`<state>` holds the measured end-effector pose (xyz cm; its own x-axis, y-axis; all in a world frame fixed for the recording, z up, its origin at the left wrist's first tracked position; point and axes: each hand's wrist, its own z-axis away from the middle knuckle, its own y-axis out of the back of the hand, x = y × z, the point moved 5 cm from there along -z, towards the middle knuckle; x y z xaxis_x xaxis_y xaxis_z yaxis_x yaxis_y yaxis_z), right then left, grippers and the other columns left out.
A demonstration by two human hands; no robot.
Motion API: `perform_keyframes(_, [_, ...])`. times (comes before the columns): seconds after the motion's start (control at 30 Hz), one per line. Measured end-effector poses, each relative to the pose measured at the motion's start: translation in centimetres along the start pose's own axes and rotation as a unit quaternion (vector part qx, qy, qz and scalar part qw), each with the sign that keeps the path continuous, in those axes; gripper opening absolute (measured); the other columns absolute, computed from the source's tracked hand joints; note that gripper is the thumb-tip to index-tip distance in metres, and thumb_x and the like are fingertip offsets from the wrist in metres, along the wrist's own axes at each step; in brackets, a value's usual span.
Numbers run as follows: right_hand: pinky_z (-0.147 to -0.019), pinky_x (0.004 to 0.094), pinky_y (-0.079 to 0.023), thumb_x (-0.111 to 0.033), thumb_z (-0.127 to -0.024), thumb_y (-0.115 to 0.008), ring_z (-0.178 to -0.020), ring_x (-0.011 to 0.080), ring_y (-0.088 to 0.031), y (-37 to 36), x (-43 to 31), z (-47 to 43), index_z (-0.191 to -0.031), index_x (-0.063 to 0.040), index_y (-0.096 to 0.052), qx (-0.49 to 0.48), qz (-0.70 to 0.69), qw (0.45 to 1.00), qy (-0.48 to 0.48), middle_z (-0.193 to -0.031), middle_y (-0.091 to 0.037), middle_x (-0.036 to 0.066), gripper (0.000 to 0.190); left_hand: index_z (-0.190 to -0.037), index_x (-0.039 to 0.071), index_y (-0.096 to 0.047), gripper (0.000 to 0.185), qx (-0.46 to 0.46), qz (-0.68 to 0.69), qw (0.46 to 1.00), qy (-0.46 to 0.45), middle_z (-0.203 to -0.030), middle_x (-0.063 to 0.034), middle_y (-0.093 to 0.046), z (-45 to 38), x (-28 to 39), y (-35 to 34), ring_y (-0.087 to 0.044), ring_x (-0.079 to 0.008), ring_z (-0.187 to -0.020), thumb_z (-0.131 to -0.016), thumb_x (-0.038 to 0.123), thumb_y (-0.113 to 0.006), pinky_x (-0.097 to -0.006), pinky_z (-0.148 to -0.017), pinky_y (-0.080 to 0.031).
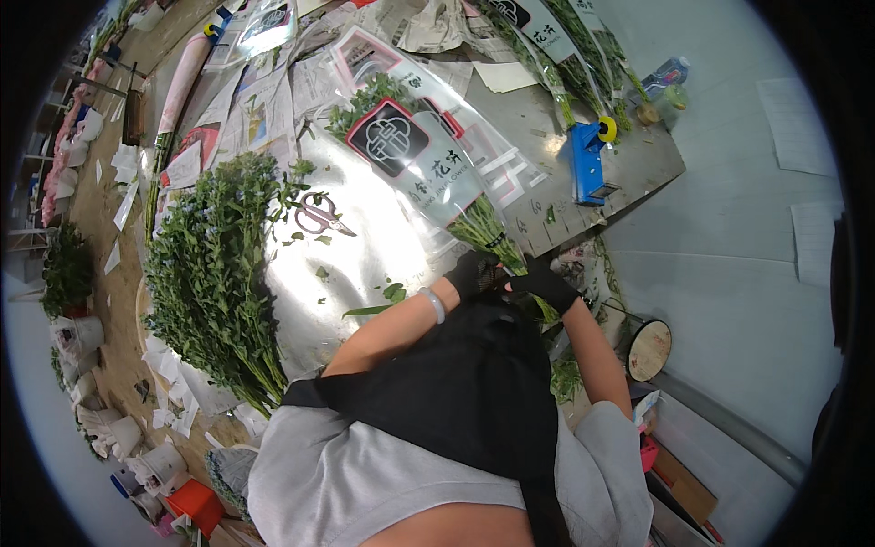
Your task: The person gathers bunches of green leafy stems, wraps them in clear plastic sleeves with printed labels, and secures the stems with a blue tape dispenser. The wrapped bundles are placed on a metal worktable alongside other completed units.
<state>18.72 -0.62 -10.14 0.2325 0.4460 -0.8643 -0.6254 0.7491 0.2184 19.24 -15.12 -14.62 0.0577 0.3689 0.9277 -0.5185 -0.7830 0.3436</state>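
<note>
A wrapped bouquet of leafy stems with small pale blue flowers (383, 92) lies slantwise on the metal table (355, 280). Its clear printed plastic sleeve (441, 161) bears writing and leaves the stems (476, 222) bare at the near end. A dark tie (496, 239) circles those stems. Just below it my left hand (474, 273), in a black fingerless glove, is curled at the stems, its fingers partly hidden. My right hand (550, 286), gloved alike, closes around them lower down, and the stem ends emerge beneath it. Scissors (320, 215) lie left of the bouquet.
A large heap of loose leafy stems (212, 273) covers the table's left side. The blue tape dispenser (589, 164) stands near the right edge, before more sleeved bouquets (547, 48). Newspaper (263, 102) spreads at the back. A round-topped stool (649, 350) stands right of the table.
</note>
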Motion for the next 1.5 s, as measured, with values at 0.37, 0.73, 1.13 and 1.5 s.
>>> perform_keyframes(0.37, [-0.091, 0.0342, -0.039, -0.028, -0.07, -0.072, -0.114, 0.025, -0.045, -1.0, 8.3, -0.5, -0.123, 0.0, -0.044, -0.039, -0.117, 0.991, -0.053, -0.125, -0.047, 0.017, 0.066, -0.101, 0.007, -0.06, 0.031, -0.142, -0.04, 0.986, -0.079, -0.09, -0.0084, -0.061, 2.4, 11.6, 3.8, -0.059, -0.0233, -0.086, -0.073, 0.022, -0.062, -0.0365, -0.077, -0.046])
perform_keyframes(0.73, [-0.086, 0.0388, -0.042, -0.027, -0.076, -0.062, -0.102, 0.0304, -0.054, 5.8, -1.8, 3.3, -0.109, 0.0, -0.054, 0.125, 0.084, 0.981, 0.125, -0.108, -0.057, 0.019, 0.044, -0.079, 0.008, -0.061, 0.02, -0.058, -0.388, 0.879, -0.272, -0.07, -0.009, -0.06, -7.5, 13.3, -1.5, -0.059, -0.026, -0.069, -0.068, 0.025, -0.059, -0.0387, -0.076, -0.044])
perform_keyframes(1.13, [-0.071, 0.0299, -0.047, -0.026, -0.074, -0.067, -0.079, 0.0167, -0.061, 26.3, 2.3, 1.3, -0.101, 0.0, -0.062, 0.344, -0.042, 0.937, 0.044, -0.087, -0.066, 0.013, 0.038, -0.081, 0.006, -0.066, 0.029, -0.25, -0.475, 0.844, 0.0, -0.081, -0.0138, -0.065, -19.3, 13.9, -5.0, -0.064, -0.0304, -0.076, -0.07, 0.032, -0.057, -0.041, -0.064, -0.05])
perform_keyframes(1.5, [-0.062, 0.0251, -0.045, -0.017, -0.072, -0.067, -0.066, 0.0107, -0.058, 27.9, 1.1, -4.1, -0.076, -0.001, -0.068, 0.215, -0.228, 0.943, 0.112, -0.069, -0.064, 0.003, 0.016, -0.089, -0.001, -0.064, 0.042, -0.301, -0.399, 0.86, 0.103, -0.086, -0.0196, -0.064, -23.1, 15.7, -4.5, -0.062, -0.0325, -0.086, -0.072, 0.038, -0.057, -0.0404, -0.076, -0.049])
